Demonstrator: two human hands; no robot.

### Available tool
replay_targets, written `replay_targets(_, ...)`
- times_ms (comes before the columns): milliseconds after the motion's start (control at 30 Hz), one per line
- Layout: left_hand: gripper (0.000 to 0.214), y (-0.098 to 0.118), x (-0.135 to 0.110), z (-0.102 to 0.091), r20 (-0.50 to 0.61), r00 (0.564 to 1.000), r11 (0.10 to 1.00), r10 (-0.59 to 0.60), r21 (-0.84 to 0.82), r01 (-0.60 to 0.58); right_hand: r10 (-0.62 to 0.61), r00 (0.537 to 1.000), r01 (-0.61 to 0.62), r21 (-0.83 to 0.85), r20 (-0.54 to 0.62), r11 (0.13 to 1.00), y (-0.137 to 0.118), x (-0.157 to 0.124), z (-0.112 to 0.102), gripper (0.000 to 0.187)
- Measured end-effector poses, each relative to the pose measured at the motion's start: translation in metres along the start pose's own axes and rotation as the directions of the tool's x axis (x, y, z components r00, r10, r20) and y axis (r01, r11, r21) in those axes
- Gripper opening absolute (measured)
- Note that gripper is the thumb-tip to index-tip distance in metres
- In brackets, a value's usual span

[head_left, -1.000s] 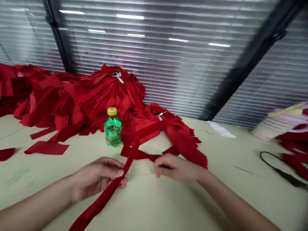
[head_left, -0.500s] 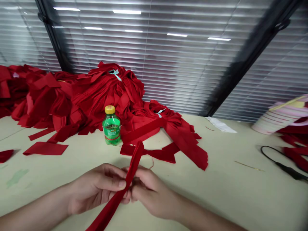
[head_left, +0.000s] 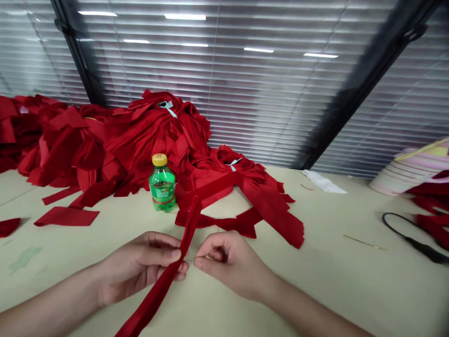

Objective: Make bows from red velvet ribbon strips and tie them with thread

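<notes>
My left hand [head_left: 140,267] grips a narrow red velvet ribbon [head_left: 154,295] between thumb and fingers. The ribbon rises in a folded tip above the hand and hangs down toward me past the lower edge of the picture. My right hand [head_left: 228,264] sits just to its right, near the ribbon but not touching it. Its thumb and forefinger are pinched together, with nothing visible between them. Beyond the hands, a green plastic bottle with a yellow cap [head_left: 162,183] stands in front of a large heap of red fabric strips [head_left: 150,135].
Loose red strips [head_left: 66,216] lie on the cream table [head_left: 333,285] left of the bottle. At the right are a black cord [head_left: 414,243], a pink-and-white striped stack [head_left: 410,175] and a white paper scrap [head_left: 322,181]. Window blinds stand behind the table.
My right hand has drawn back rightward from the ribbon and left hand, after pressing against them half a second ago. The left hand still holds the ribbon.
</notes>
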State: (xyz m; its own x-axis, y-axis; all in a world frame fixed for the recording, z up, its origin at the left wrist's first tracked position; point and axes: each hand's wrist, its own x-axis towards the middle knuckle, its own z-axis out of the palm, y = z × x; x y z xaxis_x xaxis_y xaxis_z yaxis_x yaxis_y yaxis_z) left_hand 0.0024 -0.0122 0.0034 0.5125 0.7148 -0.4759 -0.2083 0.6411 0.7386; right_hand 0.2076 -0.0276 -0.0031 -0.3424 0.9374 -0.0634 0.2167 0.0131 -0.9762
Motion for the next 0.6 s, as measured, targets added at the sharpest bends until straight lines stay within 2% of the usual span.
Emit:
replay_targets(100, 0.021, -0.002, 0.001, 0.002, -0.067, 0.997, 0.998, 0.041, -0.037, -0.043, -0.04, 0.992, 0.047, 0.052, -0.119, 0.998, -0.005, 0.0, -0.006, 0.016)
replay_targets(233, 0.022, -0.009, 0.003, 0.005, -0.118, 0.99, 0.997, 0.076, 0.002, -0.076, -0.058, 0.954, 0.145, 0.284, -0.293, 0.948, -0.007, 0.0, 0.004, 0.019)
replay_targets(300, 0.02, -0.013, 0.001, 0.006, -0.095, 0.992, 0.995, 0.085, 0.05, -0.081, -0.068, 0.96, 0.173, 0.383, -0.272, 0.907, -0.004, 0.001, 0.014, 0.019)
replay_targets(400, 0.02, -0.017, -0.002, 0.008, -0.114, 0.99, 0.994, 0.085, 0.076, -0.076, -0.099, 0.975, 0.165, 0.347, -0.2, 0.923, 0.002, 0.001, 0.028, 0.017)
replay_targets(500, 0.02, -0.017, -0.005, 0.01, -0.217, 0.974, 0.997, 0.071, 0.044, -0.063, -0.048, 0.972, 0.111, 0.268, -0.229, 0.957, 0.008, 0.0, 0.034, 0.016)
replay_targets(600, 0.015, -0.016, -0.005, 0.011, -0.198, 0.978, 0.997, 0.07, 0.051, -0.061, 0.02, 0.976, 0.049, 0.31, -0.217, 0.949, 0.01, 0.0, 0.032, 0.016)
